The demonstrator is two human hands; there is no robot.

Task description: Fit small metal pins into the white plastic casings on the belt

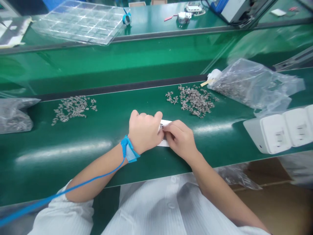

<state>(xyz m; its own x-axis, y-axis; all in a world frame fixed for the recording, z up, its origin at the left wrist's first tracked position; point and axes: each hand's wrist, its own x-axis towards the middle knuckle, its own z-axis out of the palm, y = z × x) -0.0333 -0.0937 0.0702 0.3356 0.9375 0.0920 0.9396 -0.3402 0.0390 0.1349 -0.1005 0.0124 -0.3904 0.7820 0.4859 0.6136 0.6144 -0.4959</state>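
My left hand (146,132), with a blue wrist strap (130,151) and cord on its wrist, is closed around a white plastic piece (163,143) low over the green bench. Most of that piece is hidden by my fingers; its white edges show above and below. From the other side my right hand (182,138) pinches at the middle of it, thumb and fingertips together. Whatever lies between those fingertips is too small and covered to name. Beyond my hands lie a pile of small metal parts (197,101) on the right and a looser pile (73,109) on the left.
A clear bag of metal parts (246,85) lies at the right, another bag (14,117) at the left edge. White socket housings (276,133) stand near the right front. Across a green divider are a clear compartment tray (83,23) and a small blue fan (126,18).
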